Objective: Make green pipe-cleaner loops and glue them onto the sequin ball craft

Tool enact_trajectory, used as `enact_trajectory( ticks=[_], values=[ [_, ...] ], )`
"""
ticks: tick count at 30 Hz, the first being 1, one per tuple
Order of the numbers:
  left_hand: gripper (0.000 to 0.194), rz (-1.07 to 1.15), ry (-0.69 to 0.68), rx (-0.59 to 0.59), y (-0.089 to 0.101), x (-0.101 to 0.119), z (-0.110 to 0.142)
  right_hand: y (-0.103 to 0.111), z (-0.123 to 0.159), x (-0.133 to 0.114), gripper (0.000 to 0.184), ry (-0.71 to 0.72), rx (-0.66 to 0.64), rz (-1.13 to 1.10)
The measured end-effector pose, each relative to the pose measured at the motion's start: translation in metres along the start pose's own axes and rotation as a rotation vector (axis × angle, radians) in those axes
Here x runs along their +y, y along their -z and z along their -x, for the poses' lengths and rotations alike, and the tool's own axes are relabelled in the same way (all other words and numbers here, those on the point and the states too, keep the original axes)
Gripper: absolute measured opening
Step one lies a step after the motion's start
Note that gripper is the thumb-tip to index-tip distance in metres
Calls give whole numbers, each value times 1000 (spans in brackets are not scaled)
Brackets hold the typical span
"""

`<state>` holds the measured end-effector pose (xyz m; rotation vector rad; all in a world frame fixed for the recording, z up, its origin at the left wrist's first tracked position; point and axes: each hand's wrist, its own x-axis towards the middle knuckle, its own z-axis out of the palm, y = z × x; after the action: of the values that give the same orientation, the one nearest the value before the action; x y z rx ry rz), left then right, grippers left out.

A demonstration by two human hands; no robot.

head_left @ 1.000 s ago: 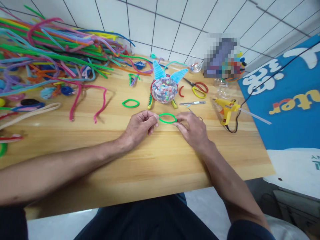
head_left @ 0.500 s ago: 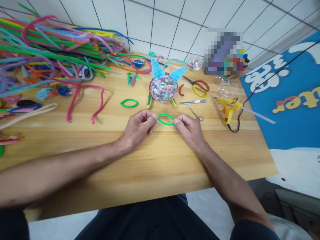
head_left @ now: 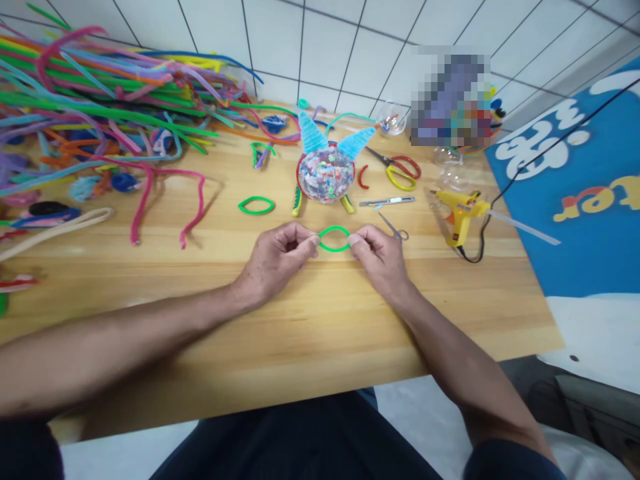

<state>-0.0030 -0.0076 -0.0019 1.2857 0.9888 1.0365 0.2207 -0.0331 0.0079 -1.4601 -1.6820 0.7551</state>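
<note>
Between both hands a green pipe cleaner loop (head_left: 334, 227) is stretched into a pointed oval. My left hand (head_left: 285, 257) pinches its left tip, and my right hand (head_left: 377, 257) pinches the right tip. A second green pipe cleaner loop (head_left: 257, 212), of similar shape, lies on the table beyond my left hand. Just past the fingers sits a clear ball (head_left: 326, 175) filled with colourful bits, with a red rim, two light-blue pointed ears (head_left: 313, 135) and yellow-green legs (head_left: 297, 202).
A large heap of coloured pipe cleaners (head_left: 125, 87) covers the left of the wooden table (head_left: 300, 360). On the right lie red-yellow scissors (head_left: 403, 175), a utility knife (head_left: 387, 201), small scissors (head_left: 395, 228) and a yellow glue gun (head_left: 463, 213) with its cord. A tiled wall (head_left: 330, 40) stands behind.
The green loop between my fingers has opened slightly wider and sits more level. Both hands keep their pinch on it. The view has shifted a little.
</note>
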Motion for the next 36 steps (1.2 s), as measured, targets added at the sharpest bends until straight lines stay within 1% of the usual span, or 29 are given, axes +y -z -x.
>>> enact_trajectory(
  ticks=[3,7,10,14,19,21,23,26,28,31,36],
  values=[
    [25,20,35,17,1,2,-1,1,0,2,41,-18,-6,-47],
    [25,43,75,33,2,3,-4,0,0,0,35,1,-24,-32],
    [26,38,79,18,2,3,-4,0,0,-3,32,36,-16,16],
    [25,0,53,-14,2,3,-2,0,-1,-4,33,69,4,55],
    [25,-12,58,-12,1,4,-1,0,0,-1,36,56,-5,64],
    [26,3,78,-1,2,5,-1,-1,1,1,31,56,4,58],
    [27,14,98,14,3,6,-2,-2,3,3,27,91,6,68],
    [29,12,119,29,4,7,-3,-4,7,5,47,215,-12,166],
    [29,17,127,20,5,8,-3,-5,9,4,52,320,-30,256],
    [30,6,146,11,4,10,-3,-6,11,1,50,416,-42,363],
    [34,-23,157,-5,5,9,-2,-7,10,0,42,429,-52,462]
  ],
)
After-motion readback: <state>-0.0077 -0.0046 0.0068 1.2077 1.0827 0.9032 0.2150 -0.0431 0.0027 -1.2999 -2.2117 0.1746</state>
